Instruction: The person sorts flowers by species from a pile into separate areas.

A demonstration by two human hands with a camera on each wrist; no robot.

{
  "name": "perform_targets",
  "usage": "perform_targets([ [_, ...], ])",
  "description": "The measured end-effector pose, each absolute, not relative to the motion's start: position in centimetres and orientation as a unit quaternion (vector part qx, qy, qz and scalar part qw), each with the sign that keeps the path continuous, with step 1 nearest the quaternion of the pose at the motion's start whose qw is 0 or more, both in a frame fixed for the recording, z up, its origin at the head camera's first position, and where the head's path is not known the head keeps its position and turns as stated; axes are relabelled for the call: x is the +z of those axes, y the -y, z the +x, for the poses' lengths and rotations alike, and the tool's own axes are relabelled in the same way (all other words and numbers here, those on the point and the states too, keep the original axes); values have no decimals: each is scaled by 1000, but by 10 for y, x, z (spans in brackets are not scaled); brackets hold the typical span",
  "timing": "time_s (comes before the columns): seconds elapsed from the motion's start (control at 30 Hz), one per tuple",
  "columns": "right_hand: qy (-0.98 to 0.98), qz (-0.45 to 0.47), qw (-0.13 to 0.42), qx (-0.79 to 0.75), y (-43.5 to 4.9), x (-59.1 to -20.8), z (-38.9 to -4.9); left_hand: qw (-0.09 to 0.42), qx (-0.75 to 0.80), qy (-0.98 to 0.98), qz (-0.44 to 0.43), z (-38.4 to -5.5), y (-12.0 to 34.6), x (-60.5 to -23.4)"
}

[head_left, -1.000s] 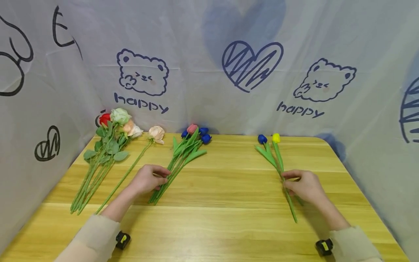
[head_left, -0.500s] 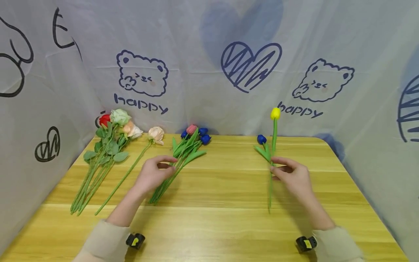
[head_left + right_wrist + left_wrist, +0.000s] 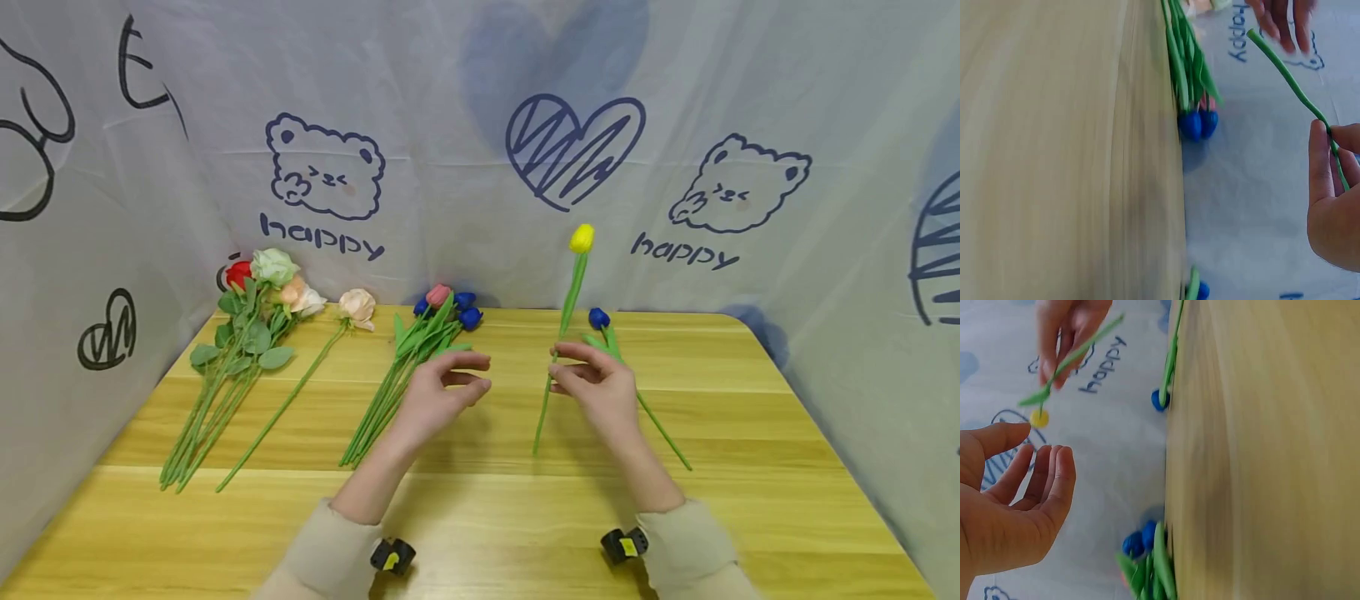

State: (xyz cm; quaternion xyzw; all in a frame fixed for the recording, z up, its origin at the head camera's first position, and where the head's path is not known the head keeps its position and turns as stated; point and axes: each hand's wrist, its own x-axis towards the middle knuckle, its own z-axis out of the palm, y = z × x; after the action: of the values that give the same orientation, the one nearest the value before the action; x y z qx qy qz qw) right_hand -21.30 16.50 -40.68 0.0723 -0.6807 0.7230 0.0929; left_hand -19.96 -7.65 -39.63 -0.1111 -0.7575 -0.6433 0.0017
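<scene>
Between its thumb and fingers, my right hand point(image 3: 600, 387) pinches the stem of a yellow tulip point(image 3: 582, 239), which is raised off the table with its bloom up. The right wrist view shows the green stem point(image 3: 1291, 81) crossing the fingertips. My left hand point(image 3: 438, 396) hovers to the left of that stem, holding nothing, thumb and fingers apart. Under and beside the left hand lies a bunch of tulips point(image 3: 408, 350) with blue and pink blooms. A single blue tulip point(image 3: 599, 318) lies on the table, partly hidden behind the right hand.
On the left of the wooden table point(image 3: 495, 517) lies a bunch of roses point(image 3: 274, 267) in red, pale green, peach and white. One pale pink rose point(image 3: 357, 307) lies apart beside it. A printed cloth point(image 3: 465, 200) hangs along the table's back edge.
My right hand has lifted the yellow tulip away from the blue one and carried it left. My left hand has left the tulip bunch and moved right, toward the yellow tulip.
</scene>
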Motion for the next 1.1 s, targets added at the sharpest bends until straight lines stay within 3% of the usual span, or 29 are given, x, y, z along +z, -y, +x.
perform_targets([
  [0.57, 624, 49, 111, 772, -128, -415, -215, -72, -665, 734, -117, -197, 48, -410],
  [1.1, 624, 50, 100, 773, -126, -417, -213, -73, -655, 743, -116, -196, 49, -411],
])
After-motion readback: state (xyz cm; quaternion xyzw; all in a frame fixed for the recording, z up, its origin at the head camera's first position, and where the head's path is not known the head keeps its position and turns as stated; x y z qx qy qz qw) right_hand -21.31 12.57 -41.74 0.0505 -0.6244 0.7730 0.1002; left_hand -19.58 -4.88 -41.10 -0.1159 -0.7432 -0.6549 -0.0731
